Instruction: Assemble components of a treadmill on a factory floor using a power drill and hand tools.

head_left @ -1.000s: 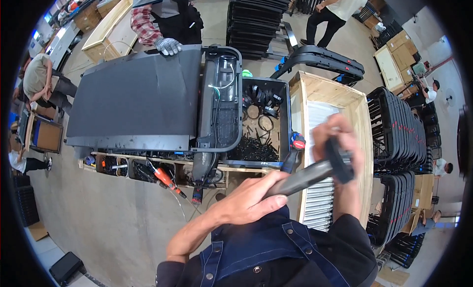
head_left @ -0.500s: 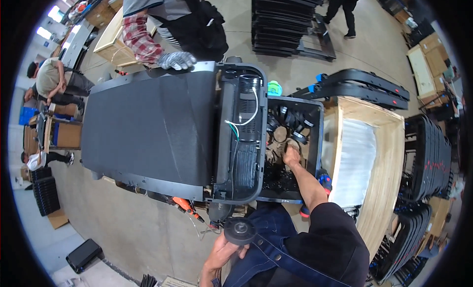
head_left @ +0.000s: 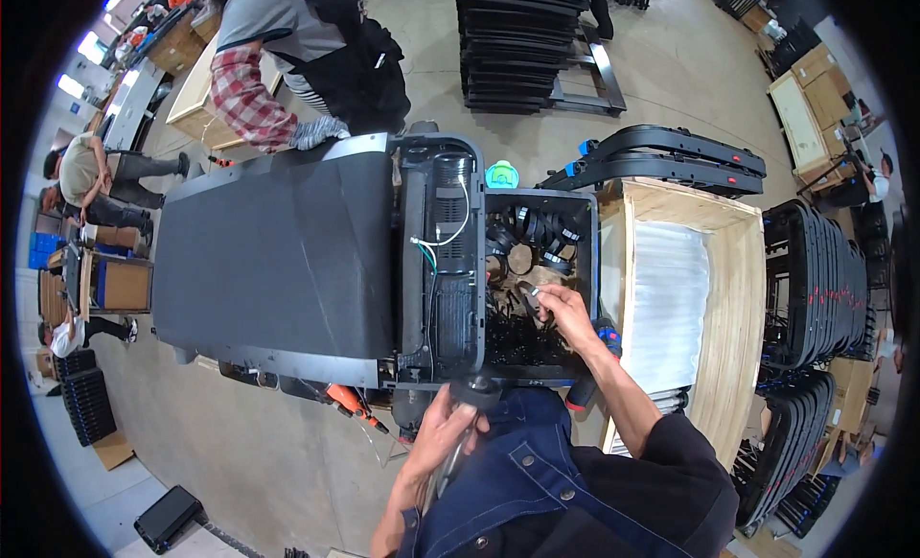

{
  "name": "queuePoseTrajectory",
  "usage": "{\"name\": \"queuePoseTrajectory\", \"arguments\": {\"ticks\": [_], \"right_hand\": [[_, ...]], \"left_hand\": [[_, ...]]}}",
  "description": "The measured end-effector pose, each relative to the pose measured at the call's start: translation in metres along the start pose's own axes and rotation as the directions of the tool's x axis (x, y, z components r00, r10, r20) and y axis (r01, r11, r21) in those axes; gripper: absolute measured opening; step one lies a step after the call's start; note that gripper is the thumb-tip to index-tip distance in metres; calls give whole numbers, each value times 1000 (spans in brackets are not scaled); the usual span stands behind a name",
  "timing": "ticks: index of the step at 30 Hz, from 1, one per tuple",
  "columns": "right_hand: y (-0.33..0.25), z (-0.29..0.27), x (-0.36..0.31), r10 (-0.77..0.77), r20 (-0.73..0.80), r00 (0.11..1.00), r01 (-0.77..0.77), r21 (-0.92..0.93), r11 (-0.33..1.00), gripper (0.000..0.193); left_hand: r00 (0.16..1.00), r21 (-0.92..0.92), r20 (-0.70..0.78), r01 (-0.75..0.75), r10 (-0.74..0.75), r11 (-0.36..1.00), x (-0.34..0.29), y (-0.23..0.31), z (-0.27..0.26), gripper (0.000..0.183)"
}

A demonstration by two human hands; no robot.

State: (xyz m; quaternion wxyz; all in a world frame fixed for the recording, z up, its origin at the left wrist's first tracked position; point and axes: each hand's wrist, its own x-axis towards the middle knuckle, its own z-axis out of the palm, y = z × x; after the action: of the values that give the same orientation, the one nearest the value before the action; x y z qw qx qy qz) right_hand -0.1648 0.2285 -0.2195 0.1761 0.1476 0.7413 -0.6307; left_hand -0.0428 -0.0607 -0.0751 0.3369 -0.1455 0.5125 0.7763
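Note:
My left hand (head_left: 443, 433) is closed around a black round wheel-like part (head_left: 476, 392), in front of my apron. A slim metal rod (head_left: 443, 479) shows below that hand; whether I grip it too cannot be made out. Over the black bin (head_left: 588, 234), my right hand (head_left: 563, 314) pinches a small dark curved piece (head_left: 528, 291) with a light mark. Several black ring-like parts (head_left: 551, 227) lie at the bin's far end, and small black hardware (head_left: 517, 345) fills its near end. Left of the bin stands a treadmill with a dark deck (head_left: 278, 256) and its motor bay (head_left: 450, 261) uncovered.
A co-worker's gloved hand (head_left: 319, 132) rests on the deck's far edge. To the right is a wooden crate (head_left: 738, 309) with white foam. Black frames (head_left: 671, 155) lie behind it. An orange power tool (head_left: 350, 405) sits beneath the deck, and a green-topped container (head_left: 502, 175) behind the bin.
My right hand has risen from inside the bin and come nearer, now with a small curved piece. My left hand has lifted the wheel-like part slightly and tilted it. The view has shifted.

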Motion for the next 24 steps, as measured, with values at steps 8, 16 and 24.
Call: {"name": "queuePoseTrajectory", "arguments": {"ticks": [8, 16, 24], "right_hand": [[-127, 42, -93, -97, 464, 880, -48, 291, 955, 29], [-152, 80, -116, -75, 570, 818, 39, 74, 996, 25], [-173, 122, -162, -524, 571, 632, 767, -361, 531, 15]], "left_hand": [[995, 200, 93, -58, 40, 978, 2, 12, -6, 78], [993, 176, 37, -118, 113, 977, -22, 0, -34, 81], [975, 148, -45, -208, 216, 967, -28, -14, -53, 70]]}}
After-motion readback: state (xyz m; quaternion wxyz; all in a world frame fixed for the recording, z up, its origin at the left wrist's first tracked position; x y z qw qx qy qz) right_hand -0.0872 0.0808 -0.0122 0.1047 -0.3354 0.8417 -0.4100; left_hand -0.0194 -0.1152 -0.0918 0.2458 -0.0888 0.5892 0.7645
